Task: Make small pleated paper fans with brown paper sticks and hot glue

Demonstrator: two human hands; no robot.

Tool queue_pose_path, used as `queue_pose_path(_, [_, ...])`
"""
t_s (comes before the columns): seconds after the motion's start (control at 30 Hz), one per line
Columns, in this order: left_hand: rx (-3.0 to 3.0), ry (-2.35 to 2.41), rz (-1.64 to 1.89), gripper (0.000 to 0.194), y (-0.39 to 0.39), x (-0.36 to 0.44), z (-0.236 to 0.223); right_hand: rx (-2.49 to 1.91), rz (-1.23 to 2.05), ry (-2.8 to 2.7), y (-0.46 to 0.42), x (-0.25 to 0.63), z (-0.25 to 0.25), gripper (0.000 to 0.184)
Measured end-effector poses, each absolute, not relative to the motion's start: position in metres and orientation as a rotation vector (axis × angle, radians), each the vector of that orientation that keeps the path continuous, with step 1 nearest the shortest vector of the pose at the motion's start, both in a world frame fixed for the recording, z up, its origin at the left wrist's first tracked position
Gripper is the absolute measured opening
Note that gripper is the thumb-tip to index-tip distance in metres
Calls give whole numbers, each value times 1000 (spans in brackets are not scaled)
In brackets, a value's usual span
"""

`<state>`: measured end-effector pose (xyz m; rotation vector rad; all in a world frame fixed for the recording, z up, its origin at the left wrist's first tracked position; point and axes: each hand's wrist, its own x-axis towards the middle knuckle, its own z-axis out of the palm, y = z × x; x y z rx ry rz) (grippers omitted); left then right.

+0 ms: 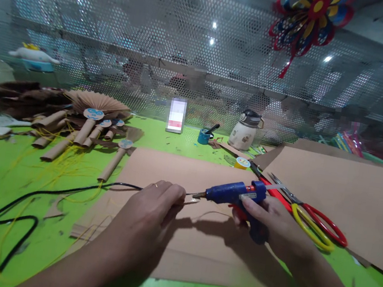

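My right hand (284, 231) is wrapped round the grip of a blue hot glue gun (227, 192), its metal nozzle pointing left. A whitish glue stick (276, 187) pokes out of its back end. Just left of the nozzle, my left hand (154, 210) is closed, fingers pinched together. A small shiny sliver shows at its fingertips, but what it is I cannot make out. Both hands are over brown paper sheets (209, 266) on the green table. Scissors (323, 225) with red and yellow handles lie right of the gun.
Black cable (73, 189) crosses the left side among yellow threads. Paper fans (99, 101) on cardboard tubes lie at the back left. Behind stand a lit phone (176, 115), a blue pot (204, 137) and a white bottle (243, 131). More brown paper (341, 199) covers the right.
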<state>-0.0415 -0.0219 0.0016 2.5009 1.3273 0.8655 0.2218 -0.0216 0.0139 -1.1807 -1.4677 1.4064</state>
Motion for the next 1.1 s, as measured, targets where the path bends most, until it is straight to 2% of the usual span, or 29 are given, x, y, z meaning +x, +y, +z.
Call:
queue_pose_path(0.73, [2599,1295,908,12,-21,-43,-5,-1154,1388,-1487,-20,221,9,34])
queue_pose_path(1.1, [2632,1321,896,14,-22,-42,-1,-1201,1377,-1471,-22,222,15,39])
